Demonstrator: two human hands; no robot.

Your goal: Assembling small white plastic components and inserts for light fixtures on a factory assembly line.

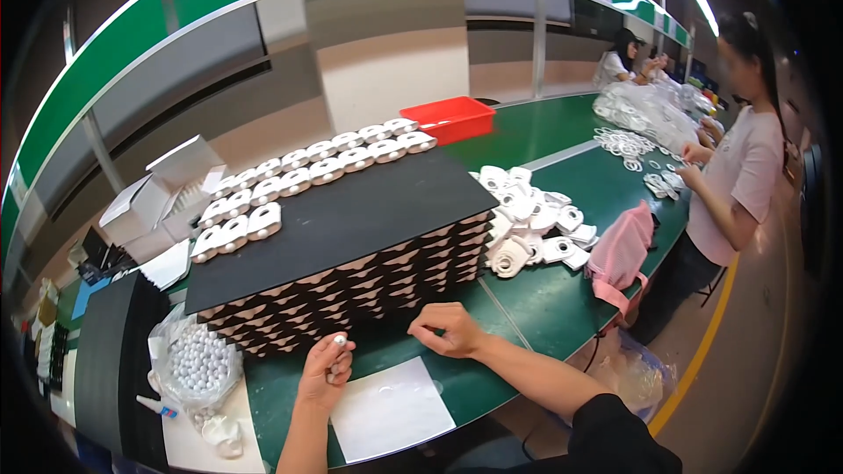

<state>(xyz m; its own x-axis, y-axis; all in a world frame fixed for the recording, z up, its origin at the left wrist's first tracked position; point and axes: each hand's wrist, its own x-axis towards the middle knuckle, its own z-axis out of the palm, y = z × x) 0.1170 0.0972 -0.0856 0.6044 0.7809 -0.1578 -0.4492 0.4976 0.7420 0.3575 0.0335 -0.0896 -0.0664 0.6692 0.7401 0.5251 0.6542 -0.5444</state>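
Observation:
My left hand (326, 372) is at the near edge of the green table (562, 294), fingers curled around a small white ball pinched at the fingertips. My right hand (447, 330) hovers beside it with thumb and forefinger pinched together; what it holds is too small to tell. Both hands sit just in front of a tall stack of black trays (351, 228), whose top tray carries rows of white plastic parts (307, 171) along its far side. A white sheet (389, 408) lies under my hands.
A clear bag of white balls (198, 364) lies at my left. A loose pile of white parts (531, 219) and a pink cloth (621, 250) lie to the right. A red bin (450, 118) stands behind. Two people work at the far right.

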